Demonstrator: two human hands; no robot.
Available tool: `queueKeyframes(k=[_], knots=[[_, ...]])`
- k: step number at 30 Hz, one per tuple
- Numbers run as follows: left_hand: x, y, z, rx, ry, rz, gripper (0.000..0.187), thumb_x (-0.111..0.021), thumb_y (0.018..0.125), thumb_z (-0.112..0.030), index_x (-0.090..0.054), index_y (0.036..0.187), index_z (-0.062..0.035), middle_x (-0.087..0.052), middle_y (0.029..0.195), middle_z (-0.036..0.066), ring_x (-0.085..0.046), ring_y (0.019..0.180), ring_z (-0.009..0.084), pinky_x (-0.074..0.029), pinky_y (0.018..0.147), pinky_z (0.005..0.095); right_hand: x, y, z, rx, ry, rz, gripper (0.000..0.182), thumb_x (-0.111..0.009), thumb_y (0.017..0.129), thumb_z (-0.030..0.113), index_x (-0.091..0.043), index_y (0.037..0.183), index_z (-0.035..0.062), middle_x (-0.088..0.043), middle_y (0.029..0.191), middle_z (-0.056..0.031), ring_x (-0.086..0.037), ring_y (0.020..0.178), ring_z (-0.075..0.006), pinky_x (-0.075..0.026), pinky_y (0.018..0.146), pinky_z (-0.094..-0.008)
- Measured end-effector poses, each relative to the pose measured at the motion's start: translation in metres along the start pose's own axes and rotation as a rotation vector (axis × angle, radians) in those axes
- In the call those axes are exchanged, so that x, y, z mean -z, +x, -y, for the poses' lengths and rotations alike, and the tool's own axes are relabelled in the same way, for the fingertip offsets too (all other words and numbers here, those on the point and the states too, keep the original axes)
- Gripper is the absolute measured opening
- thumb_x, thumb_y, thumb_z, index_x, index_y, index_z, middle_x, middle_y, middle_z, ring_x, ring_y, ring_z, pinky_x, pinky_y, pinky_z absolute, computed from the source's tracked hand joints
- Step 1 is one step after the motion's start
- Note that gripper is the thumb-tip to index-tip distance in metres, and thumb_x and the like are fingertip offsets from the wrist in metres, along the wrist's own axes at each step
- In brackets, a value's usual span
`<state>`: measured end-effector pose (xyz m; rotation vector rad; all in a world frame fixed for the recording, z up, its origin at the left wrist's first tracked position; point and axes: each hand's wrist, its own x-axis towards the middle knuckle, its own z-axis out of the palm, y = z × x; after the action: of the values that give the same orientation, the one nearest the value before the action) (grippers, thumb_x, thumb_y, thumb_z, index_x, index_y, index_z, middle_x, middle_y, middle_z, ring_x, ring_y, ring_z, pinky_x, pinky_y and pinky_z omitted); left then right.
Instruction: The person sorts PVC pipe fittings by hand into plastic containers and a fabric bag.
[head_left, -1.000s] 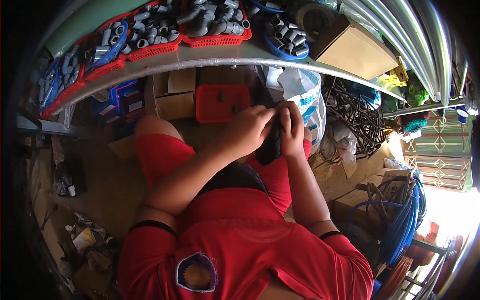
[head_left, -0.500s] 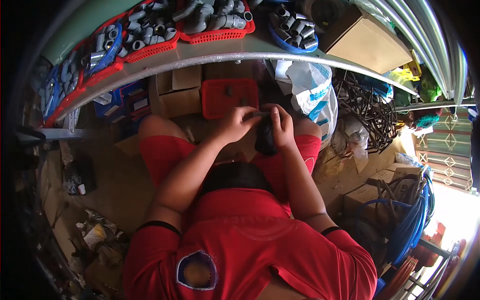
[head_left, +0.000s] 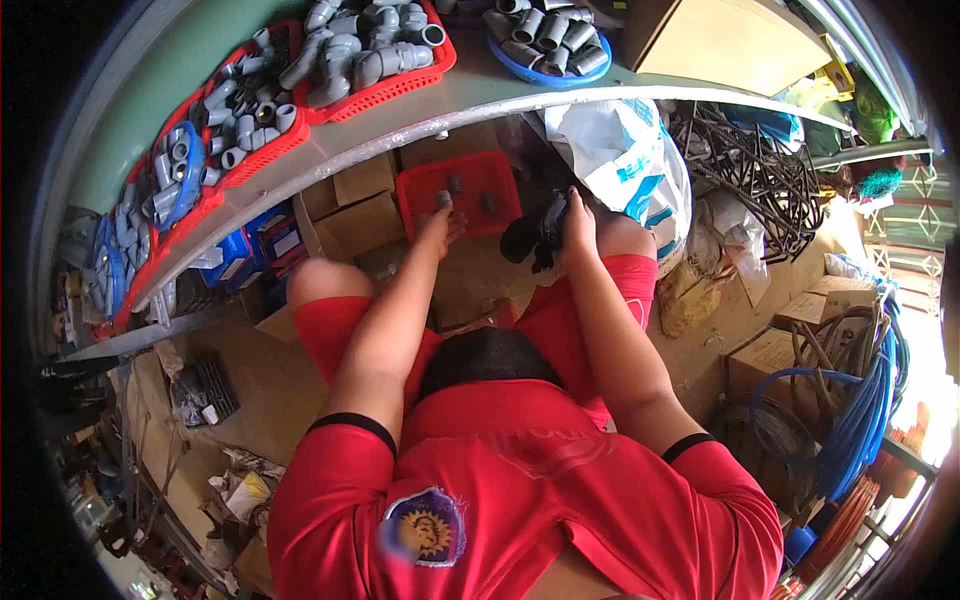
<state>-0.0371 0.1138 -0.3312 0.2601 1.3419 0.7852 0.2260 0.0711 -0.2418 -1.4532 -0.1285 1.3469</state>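
My left hand (head_left: 436, 234) reaches to the near left edge of a red plastic basket (head_left: 408, 190) on the floor. A small grey pipe fitting (head_left: 445, 199) is at its fingertips, overlapping the basket. Two more grey fittings, one of them a short piece (head_left: 488, 202), lie inside the basket. My right hand (head_left: 579, 232) is closed on a bunched black cloth (head_left: 538, 236) that hangs beside the basket, above my right knee. Part of the cloth is hidden behind the fingers.
A shelf edge (head_left: 390, 145) curves overhead, bearing red baskets (head_left: 385, 90) and a blue basin (head_left: 550, 78) of grey fittings. Cardboard boxes (head_left: 365, 228) stand left of the floor basket. A white-and-blue sack (head_left: 640, 180) and dark bent metal rods (head_left: 745, 180) lie right. Coiled blue hose (head_left: 860, 410) sits farther right.
My hands were together at a small piece by the black cloth. Now they are apart: the left has moved left to the basket with a fitting, and the right keeps the cloth. The view has shifted.
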Motion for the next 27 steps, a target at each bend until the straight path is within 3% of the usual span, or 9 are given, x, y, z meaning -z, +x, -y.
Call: queueKeyframes(k=[6,9,12,13,17,20,23,25,27], knots=[[-0.009,0.013,0.003,0.020,0.259,-0.069,0.051,-0.065,0.096,-0.022,-0.045,0.140,-0.0069,-0.065,0.116,0.014,-0.068,0.099,0.0289,-0.060,0.078,0.0446,0.001,0.004,0.001,-0.052,-0.033,-0.112,0.044,-0.056,0.098,0.042,-0.061,0.118,0.0032,-0.066,0.098,-0.0091,-0.065,0.085,-0.0238,-0.053,0.078,-0.0375],[-0.004,0.002,-0.003,0.048,0.341,-0.064,0.052,-0.064,0.096,-0.021,-0.043,0.143,-0.0091,-0.065,0.118,0.013,-0.067,0.098,0.0293,-0.059,0.077,0.0434,-0.006,-0.008,0.008,-0.041,0.054,-0.034,0.043,-0.056,0.098,0.042,-0.061,0.117,0.0035,-0.066,0.096,-0.0084,-0.066,0.084,-0.0234,-0.053,0.076,-0.0375],[0.010,-0.002,-0.016,0.031,0.407,-0.047,0.052,-0.063,0.096,-0.020,-0.044,0.144,-0.0101,-0.063,0.121,0.013,-0.067,0.099,0.0295,-0.059,0.077,0.0431,-0.019,-0.030,0.023,-0.080,-0.018,-0.054,0.058,-0.056,0.097,0.043,-0.055,0.131,-0.0037,-0.065,0.115,-0.0153,-0.063,0.095,-0.0277,-0.051,0.085,-0.0405],[0.013,-0.007,-0.024,0.017,0.419,-0.046,0.051,-0.062,0.096,-0.020,-0.045,0.144,-0.0102,-0.063,0.123,0.014,-0.067,0.100,0.0295,-0.059,0.077,0.0435,-0.015,-0.020,0.015,-0.057,-0.011,-0.053,0.051,-0.057,0.097,0.042,-0.058,0.124,-0.0008,-0.065,0.107,-0.0126,-0.064,0.089,-0.0259,-0.052,0.081,-0.0392],[0.009,-0.076,-0.086,-0.229,0.595,0.084,0.034,-0.059,0.100,-0.034,-0.062,0.125,-0.0115,-0.067,0.118,0.005,-0.066,0.096,0.0173,-0.055,0.077,0.0337,0.002,0.012,-0.011,-0.035,0.071,0.037,0.034,-0.058,0.097,0.040,-0.065,0.106,0.0075,-0.065,0.085,-0.0073,-0.066,0.073,-0.0231,-0.055,0.068,-0.0391],[0.008,-0.176,-0.155,-0.373,0.532,0.445,0.033,-0.056,0.102,-0.032,-0.063,0.124,-0.0083,-0.069,0.115,0.005,-0.067,0.097,0.0141,-0.051,0.077,0.0274,0.005,0.017,-0.011,-0.042,-0.010,0.051,0.033,-0.056,0.096,0.040,-0.066,0.100,0.0086,-0.066,0.083,-0.0065,-0.066,0.073,-0.0236,-0.057,0.070,-0.0398],[0.019,-0.264,-0.222,-0.732,0.630,0.468,0.028,-0.057,0.101,-0.028,-0.066,0.118,-0.0063,-0.071,0.100,0.003,-0.067,0.086,0.0127,-0.050,0.072,0.0251,0.006,0.011,-0.006,-0.083,0.129,0.107,0.034,-0.053,0.097,0.040,-0.066,0.105,0.0106,-0.070,0.093,-0.0065,-0.068,0.084,-0.0242,-0.056,0.079,-0.0403],[0.046,-0.283,-0.260,-1.045,0.569,0.093,0.023,-0.062,0.099,-0.026,-0.070,0.109,-0.0073,-0.072,0.091,0.000,-0.067,0.078,0.0118,-0.047,0.064,0.0235,0.008,0.009,-0.002,-0.103,0.242,0.160,0.037,-0.049,0.100,0.042,-0.065,0.112,0.0118,-0.071,0.105,-0.0071,-0.068,0.093,-0.0240,-0.055,0.084,-0.0411],[0.090,-0.270,-0.305,-1.354,0.758,-0.433,0.019,-0.066,0.095,-0.023,-0.070,0.107,-0.0094,-0.071,0.084,0.002,-0.066,0.073,0.0148,-0.049,0.062,0.0261,0.002,-0.004,0.008,-0.059,0.331,0.210,0.039,-0.047,0.100,0.041,-0.064,0.121,0.0121,-0.070,0.115,-0.0090,-0.066,0.104,-0.0266,-0.051,0.097,-0.0418]])
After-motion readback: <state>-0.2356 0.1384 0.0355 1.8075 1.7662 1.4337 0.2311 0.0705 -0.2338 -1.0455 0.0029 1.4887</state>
